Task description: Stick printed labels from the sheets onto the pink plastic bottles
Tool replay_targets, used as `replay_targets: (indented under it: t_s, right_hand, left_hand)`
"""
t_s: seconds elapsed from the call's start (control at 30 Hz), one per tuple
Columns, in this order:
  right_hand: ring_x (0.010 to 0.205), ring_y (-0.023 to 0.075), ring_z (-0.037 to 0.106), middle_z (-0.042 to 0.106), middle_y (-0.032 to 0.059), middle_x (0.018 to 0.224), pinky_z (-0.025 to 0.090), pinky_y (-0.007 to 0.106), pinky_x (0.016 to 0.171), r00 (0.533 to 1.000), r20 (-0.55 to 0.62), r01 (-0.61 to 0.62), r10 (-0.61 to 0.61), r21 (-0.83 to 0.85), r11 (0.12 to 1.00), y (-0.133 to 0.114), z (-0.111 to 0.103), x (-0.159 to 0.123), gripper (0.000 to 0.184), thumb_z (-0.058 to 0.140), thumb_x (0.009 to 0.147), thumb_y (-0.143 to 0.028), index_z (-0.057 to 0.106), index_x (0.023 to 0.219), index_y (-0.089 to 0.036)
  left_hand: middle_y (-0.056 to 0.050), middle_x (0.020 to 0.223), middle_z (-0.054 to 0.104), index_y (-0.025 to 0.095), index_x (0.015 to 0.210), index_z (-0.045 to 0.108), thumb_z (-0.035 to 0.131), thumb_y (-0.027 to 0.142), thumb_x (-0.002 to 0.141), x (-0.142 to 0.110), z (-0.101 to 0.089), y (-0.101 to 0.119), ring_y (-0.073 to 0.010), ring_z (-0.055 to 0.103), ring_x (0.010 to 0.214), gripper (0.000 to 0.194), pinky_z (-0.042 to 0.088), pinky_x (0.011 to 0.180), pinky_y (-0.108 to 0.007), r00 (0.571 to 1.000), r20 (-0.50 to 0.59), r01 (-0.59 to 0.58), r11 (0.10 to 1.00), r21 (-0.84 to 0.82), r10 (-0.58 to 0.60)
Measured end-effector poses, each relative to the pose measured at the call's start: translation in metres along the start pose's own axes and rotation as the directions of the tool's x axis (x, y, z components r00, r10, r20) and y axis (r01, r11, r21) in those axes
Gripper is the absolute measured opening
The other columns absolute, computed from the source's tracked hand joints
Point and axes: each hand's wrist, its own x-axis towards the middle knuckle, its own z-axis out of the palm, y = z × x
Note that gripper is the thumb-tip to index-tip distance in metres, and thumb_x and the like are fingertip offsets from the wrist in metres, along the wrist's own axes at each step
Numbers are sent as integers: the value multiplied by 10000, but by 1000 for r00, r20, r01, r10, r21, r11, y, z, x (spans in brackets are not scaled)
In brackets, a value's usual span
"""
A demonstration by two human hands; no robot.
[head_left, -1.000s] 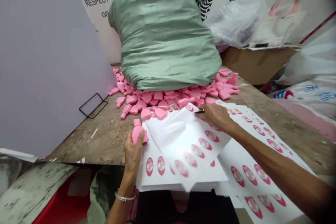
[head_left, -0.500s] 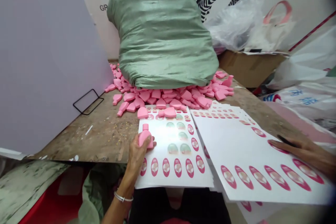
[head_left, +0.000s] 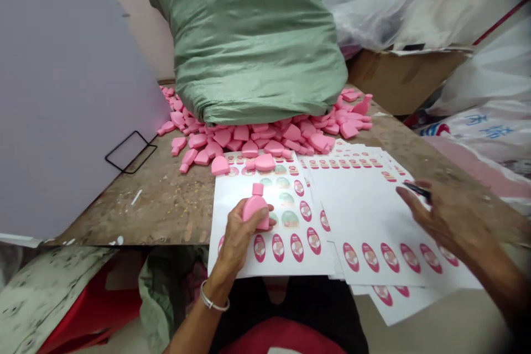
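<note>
My left hand [head_left: 240, 238] is closed round a small pink bottle [head_left: 255, 211], cap end up, above a white sheet of stickers [head_left: 238, 263]. That sheet carries oval pink-rimmed stickers along its bottom and right side and pale green ones in the middle. My right hand [head_left: 440, 221] grips a slim black tool [head_left: 417, 191], its kind too blurred to tell. It hovers over a second sticker sheet [head_left: 357, 210], which has a large blank middle and lies on other sheets at the right. Two pink pieces lie on the top edge of the left sheet.
A heap of pink bottles [head_left: 240, 135] spreads under a big green sack [head_left: 257, 55] at the back. A pale panel [head_left: 74, 94] stands at the left beside a black wire frame [head_left: 130, 152]. At the back right are a cardboard box [head_left: 406, 80] and plastic bags [head_left: 489, 127].
My right hand lifted the top sticker sheet from the left stack and laid it on the right one, then moved back inward. My left hand, still holding the bottle, shifted right over the newly exposed sheet.
</note>
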Motion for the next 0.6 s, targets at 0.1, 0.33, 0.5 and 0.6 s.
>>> replay_targets:
  t_s: [0.1, 0.33, 0.5, 0.6]
  right_hand:
    - [814, 231, 609, 673, 153, 975, 433, 365, 695, 957, 179, 197, -230, 186, 963, -56, 28, -32, 286, 414, 920, -404, 591, 1026, -205]
    - [763, 204, 558, 677, 62, 834, 369, 335, 693, 799, 67, 589, -598, 115, 800, -121, 74, -75, 135, 506, 903, -275, 607, 895, -186]
    - [734, 190, 538, 660, 52, 782, 342, 324, 677, 766, 29, 641, -643, 47, 766, -120, 73, -78, 127, 519, 898, -246, 622, 871, -176]
    - [727, 193, 526, 644, 55, 758, 338, 327, 676, 767, 54, 640, -639, 10, 768, -121, 71, -81, 139, 513, 897, -247, 627, 853, -180]
  left_hand:
    - [-109, 923, 691, 136, 968, 578, 631, 475, 807, 0, 13, -11, -176, 686, 687, 378, 557, 618, -266, 998, 64, 9, 999, 33, -11]
    - [-41, 837, 630, 168, 984, 548, 539, 519, 859, -2, 17, -26, -198, 702, 704, 373, 540, 617, -264, 998, 47, -49, 988, 145, 43]
    - [-30, 809, 623, 176, 1001, 566, 552, 525, 845, -4, 18, -25, -193, 692, 668, 383, 536, 592, -258, 995, 95, -57, 986, 157, 42]
    - [-30, 783, 623, 181, 989, 574, 536, 524, 854, -4, 18, -27, -188, 679, 660, 370, 534, 597, -257, 992, 115, -74, 979, 189, 52]
